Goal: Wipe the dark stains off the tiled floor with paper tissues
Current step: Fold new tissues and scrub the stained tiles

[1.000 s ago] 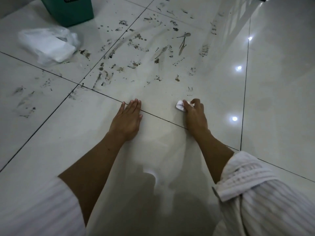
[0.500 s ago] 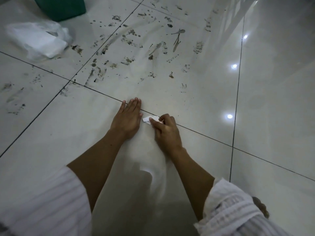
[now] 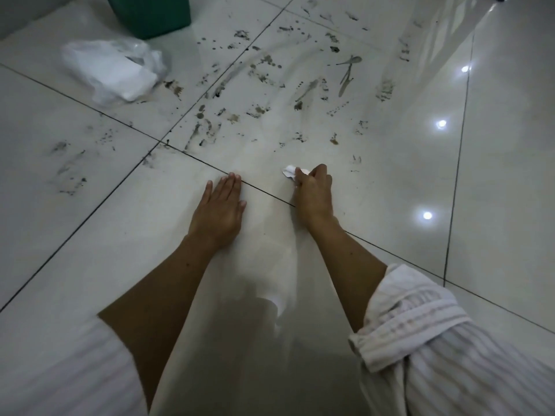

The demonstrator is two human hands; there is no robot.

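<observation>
Right hand (image 3: 313, 190) pinches small crumpled tissue (image 3: 290, 171), pressing it on floor (image 3: 390, 181) just past grout line (image 3: 264, 192). Half second ago tissue sat beside left hand (image 3: 220, 208); now swung right, nearer dark stains (image 3: 258, 85). Left hand flat, fingers straight, props body. Most stains still unwiped.

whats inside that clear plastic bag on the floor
Through the clear plastic bag a white stack shows, likely the paper tissues, lying beside the green bin. Its underside and how many sheets it holds are hidden by the crumpled plastic.
</observation>
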